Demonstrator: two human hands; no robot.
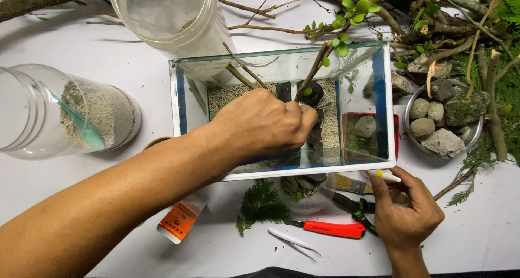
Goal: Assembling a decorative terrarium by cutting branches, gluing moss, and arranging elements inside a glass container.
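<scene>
At the far left of the frame we see a clear jar (65, 112) of grey sand lying on the white worktop (476, 240). At centre, our left hand (260, 123) reaches into the glass tank (387, 107), fingers closed around a leafy branch (313, 72) standing in the sand. At lower right, our right hand (403, 207) pinches a small white tube (388, 175) beside the tank's corner.

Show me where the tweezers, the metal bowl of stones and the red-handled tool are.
tweezers (292, 241): head view, middle of the two thin arms.
metal bowl of stones (407, 133): head view, left rim.
red-handled tool (333, 230): head view, middle of the red handle.
</scene>
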